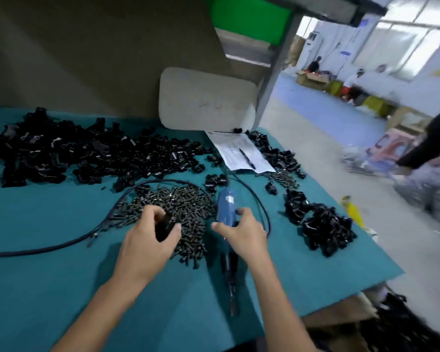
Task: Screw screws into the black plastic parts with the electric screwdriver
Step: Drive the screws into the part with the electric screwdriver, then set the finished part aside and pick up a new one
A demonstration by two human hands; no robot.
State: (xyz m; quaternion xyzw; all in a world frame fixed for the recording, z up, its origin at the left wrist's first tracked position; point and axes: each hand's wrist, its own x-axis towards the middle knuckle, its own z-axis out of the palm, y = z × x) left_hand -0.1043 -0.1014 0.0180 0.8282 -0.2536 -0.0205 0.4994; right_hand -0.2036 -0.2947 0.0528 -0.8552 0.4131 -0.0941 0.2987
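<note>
Screwdriver (226, 210) sits in right hand (241, 232), part (164, 226) in left hand (148, 241), inside table (48, 288) edges.

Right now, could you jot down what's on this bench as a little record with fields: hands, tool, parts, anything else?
left hand: holds one black plastic part above the screws
right hand: grips the blue electric screwdriver, bit pointing toward the person
screws: loose pile, cable arcing round its far side
parts: big heap left, smaller heap right
other: paper sheet with pen
surface: teal table
</note>
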